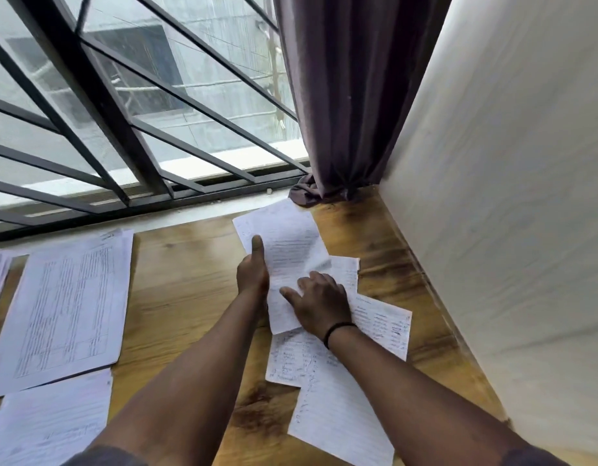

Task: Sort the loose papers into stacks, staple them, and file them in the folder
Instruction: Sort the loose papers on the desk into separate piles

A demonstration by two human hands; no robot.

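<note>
My left hand (253, 270) pinches the left edge of a printed white sheet (287, 243), thumb on top, lifting it off the wooden table (190, 280). My right hand (319, 302) rests flat with spread fingers on the lower part of that sheet and the loose papers under it. Handwritten sheets (381, 322) lie fanned out beneath and to the right, and a lined page (338, 418) reaches toward the near edge. On the left lies a stack of printed table sheets (65, 307), with another lined stack (52, 422) in front of it. No stapler or folder is in view.
A window with black diagonal bars (122, 129) runs along the table's far edge. A purple curtain (351, 95) hangs in the far right corner, its hem bunched on the table. A white wall (509, 196) closes the right side.
</note>
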